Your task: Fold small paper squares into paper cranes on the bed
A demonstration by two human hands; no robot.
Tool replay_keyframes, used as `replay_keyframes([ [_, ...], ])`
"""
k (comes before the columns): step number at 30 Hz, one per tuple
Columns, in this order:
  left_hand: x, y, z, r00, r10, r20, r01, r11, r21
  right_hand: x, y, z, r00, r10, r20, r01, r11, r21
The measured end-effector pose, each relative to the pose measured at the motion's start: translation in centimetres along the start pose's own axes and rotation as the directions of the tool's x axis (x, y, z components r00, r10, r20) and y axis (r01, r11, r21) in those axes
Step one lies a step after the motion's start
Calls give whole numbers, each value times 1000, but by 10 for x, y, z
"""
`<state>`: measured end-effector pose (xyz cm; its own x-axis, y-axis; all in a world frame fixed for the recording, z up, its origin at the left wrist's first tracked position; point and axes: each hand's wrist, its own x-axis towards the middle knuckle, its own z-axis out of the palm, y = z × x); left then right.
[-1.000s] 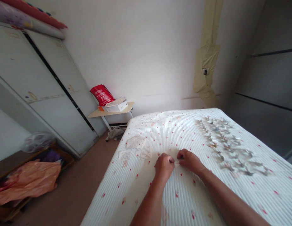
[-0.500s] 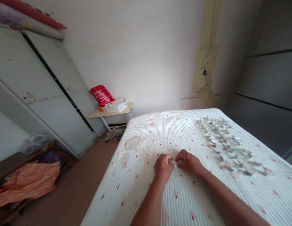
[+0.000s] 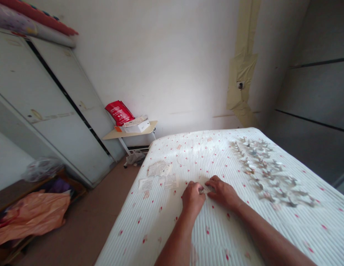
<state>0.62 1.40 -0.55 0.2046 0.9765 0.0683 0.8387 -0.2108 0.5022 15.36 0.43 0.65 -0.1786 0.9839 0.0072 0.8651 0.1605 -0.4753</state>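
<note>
The bed [image 3: 127,225] has a white ribbed cover [image 3: 227,236] dotted with red. Near its left edge lie overlapping printed slips [image 3: 158,169] and, just nearer, two separate slips [image 3: 171,181]; many small greyish pieces [image 3: 263,163] spread along the right edge from the far right corner. Between these groups, a small paper [image 3: 208,188], mostly hidden, seems to rest on the cover.

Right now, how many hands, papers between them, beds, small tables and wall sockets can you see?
Left hand, right hand: 2
Paper between them: 1
Bed: 1
Small table: 1
Wall socket: 1
Total: 6
</note>
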Motion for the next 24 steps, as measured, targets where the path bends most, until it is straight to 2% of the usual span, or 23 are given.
replay_keyframes([
  [8, 0, -2, 2, 1000, -2, -22, 1, 1000, -3, 4, 9, 8, 998, -31, -46, 32, 999, 26],
  [14, 0, 0, 2, 1000, -22, -16, 21, 998, -60, 5, 5, 9, 996, 46, -71, -47, 999, -16],
  [18, -1, 2, 1, 1000, -16, 23, 16, 1000, 11, 5, 5, 10, 999, 14, -47, -15, 1000, -23],
  [24, -1, 2, 0, 1000, -6, -1, 6, 999, 38, 4, 5, 9, 998, -15, -54, 16, 1000, 1],
])
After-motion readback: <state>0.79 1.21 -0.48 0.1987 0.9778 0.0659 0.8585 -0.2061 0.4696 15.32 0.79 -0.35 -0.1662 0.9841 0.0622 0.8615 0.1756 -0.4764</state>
